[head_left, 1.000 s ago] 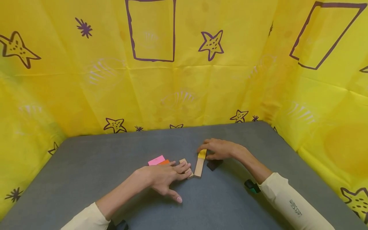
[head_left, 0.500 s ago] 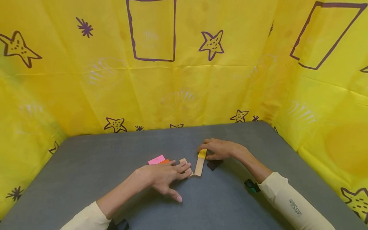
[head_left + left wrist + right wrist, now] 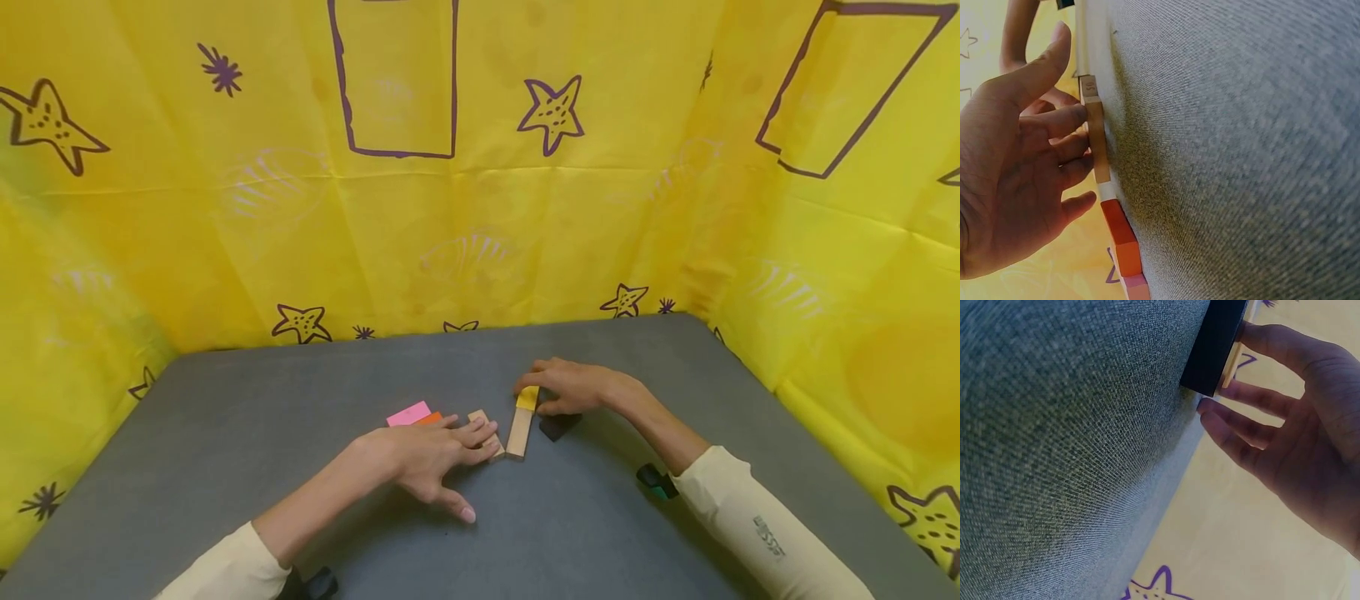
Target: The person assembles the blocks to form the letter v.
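My left hand (image 3: 427,460) lies palm down with its fingers spread and fairly straight. Its fingertips rest on a plain wooden block (image 3: 1099,144). My right hand (image 3: 576,386) pinches a yellow block (image 3: 528,398) between thumb and fingers. That block lies end to end with another plain wooden block (image 3: 518,435), and the near ends of the two wooden blocks meet at an angle. Beside my right thumb is a black block (image 3: 1213,353). An orange block (image 3: 1121,234) and a pink block (image 3: 408,413) lie just beyond my left hand, which partly covers the orange one in the head view.
All the blocks lie on a grey, cloth-covered table (image 3: 570,517). Yellow fabric (image 3: 480,200) printed with starfish rises behind the table and along its sides. Dark wrist devices (image 3: 657,483) sit near both sleeves.
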